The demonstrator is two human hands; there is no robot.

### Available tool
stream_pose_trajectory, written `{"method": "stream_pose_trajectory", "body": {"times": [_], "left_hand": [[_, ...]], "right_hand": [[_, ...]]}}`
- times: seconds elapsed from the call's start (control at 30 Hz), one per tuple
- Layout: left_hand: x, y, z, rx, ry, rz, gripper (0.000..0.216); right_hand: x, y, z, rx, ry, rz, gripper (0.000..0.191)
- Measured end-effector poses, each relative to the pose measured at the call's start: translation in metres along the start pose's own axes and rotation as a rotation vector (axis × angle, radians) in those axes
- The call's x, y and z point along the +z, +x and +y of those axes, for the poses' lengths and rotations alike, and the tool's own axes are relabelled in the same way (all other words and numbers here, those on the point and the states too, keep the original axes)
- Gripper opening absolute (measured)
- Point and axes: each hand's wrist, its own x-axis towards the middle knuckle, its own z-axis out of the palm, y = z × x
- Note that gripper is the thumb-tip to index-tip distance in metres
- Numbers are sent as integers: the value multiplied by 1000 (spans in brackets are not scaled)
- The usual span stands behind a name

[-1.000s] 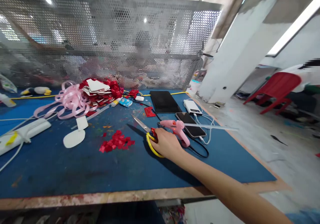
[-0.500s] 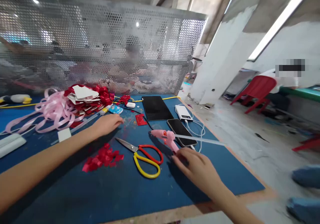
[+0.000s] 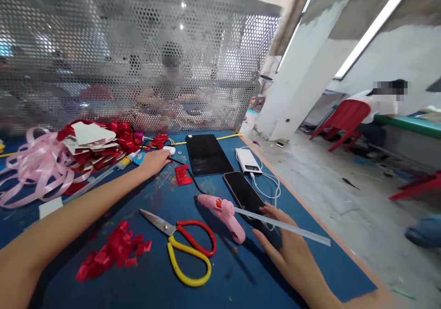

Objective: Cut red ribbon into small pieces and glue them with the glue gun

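Observation:
My right hand (image 3: 292, 249) is open, thumb and fingers spread, beside the handle of a pink glue gun (image 3: 223, 212). A long clear glue stick (image 3: 310, 235) runs from the gun's back across that hand. Its fingertips are near the lower end of a black phone (image 3: 243, 191). My left hand (image 3: 155, 163) reaches over the table, fingers stretched forward and holding nothing visible, close to a small white case (image 3: 169, 150). Between my arms lie scissors (image 3: 168, 228) with one red and one yellow handle, and a heap of red ribbon pieces (image 3: 115, 249).
Pink ribbon (image 3: 37, 166) and white card pieces (image 3: 89, 136) on red ribbon pile up at left. A black tablet (image 3: 208, 155), a red card (image 3: 183, 174) and a white power bank (image 3: 248, 161) with a cable lie farther back. A perforated metal screen (image 3: 138, 70) borders the table.
My right hand has come away from the glue gun's handle and spread its fingers, moving right under the glue stick. My left hand has reached closer to the white case. The view has shifted.

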Motion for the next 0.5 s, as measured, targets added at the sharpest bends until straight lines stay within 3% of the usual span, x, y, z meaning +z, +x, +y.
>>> {"method": "stream_pose_trajectory", "body": {"times": [0.17,0.3,0.43,0.5], "left_hand": [[3,5,1,68,54,-7,30],[4,-1,2,158,109,2,31],[5,-4,0,222,154,12,30],[6,-5,-1,236,170,15,30]], "right_hand": [[-6,0,-3,30,50,58,18],[-12,-2,-13,-5,96,38,13],[-26,-1,-52,-123,364,-49,9],[-32,-3,-79,-249,583,-163,16]]}}
